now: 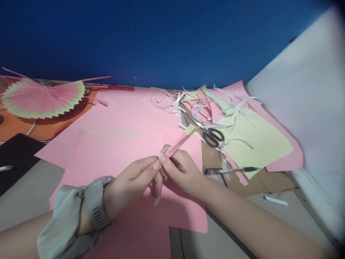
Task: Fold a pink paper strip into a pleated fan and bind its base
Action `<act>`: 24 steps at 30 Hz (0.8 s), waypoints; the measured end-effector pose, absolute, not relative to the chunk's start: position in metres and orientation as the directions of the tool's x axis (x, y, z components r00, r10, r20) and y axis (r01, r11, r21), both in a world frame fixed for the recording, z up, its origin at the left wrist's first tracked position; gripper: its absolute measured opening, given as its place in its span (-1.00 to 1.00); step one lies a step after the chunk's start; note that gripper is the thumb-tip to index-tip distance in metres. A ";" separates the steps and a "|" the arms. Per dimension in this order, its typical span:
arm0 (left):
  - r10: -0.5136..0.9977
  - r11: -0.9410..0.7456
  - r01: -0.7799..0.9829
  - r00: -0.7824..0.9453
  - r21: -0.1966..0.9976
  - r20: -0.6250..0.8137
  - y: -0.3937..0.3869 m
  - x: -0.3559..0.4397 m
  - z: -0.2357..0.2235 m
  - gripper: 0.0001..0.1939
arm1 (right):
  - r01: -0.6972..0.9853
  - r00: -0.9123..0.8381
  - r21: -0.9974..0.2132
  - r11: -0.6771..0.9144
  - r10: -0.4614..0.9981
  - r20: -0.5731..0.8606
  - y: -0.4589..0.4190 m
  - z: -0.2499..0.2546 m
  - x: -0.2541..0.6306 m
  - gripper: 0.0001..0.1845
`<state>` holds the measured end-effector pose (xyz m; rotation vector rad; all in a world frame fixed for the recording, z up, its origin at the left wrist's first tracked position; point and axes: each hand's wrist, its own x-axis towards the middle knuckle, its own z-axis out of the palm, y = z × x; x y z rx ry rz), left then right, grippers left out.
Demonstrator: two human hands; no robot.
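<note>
Between my two hands is a narrow folded paper strip [179, 144], pink with a yellow-green end that points up and right. My left hand [134, 176] pinches its lower end between thumb and finger. My right hand [182, 171] grips it close by, thumb on top, and the fingertips of both hands touch. The lower end of the strip is hidden by my fingers. Large pink paper sheets [115, 115] lie under my hands. Just beyond my right hand rest black-handled scissors [212, 136], and a pen [231, 171] lies beside my right forearm.
A pleated pink and yellow-green paper fan [44, 97] lies at the back left on an orange surface [54, 131]. White paper scraps [234, 109] and a yellow-green sheet [258, 140] cover the right. A black flat object [18, 154] sits at the left edge. A blue wall [161, 43] stands behind.
</note>
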<state>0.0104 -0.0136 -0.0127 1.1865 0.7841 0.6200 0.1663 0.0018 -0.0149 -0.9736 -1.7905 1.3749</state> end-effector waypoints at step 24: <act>0.811 0.233 0.102 0.529 0.967 -0.251 -0.015 0.013 -0.016 -0.63 | 0.244 -0.463 -0.944 0.224 0.882 0.089 0.004 -0.015 0.168 -0.64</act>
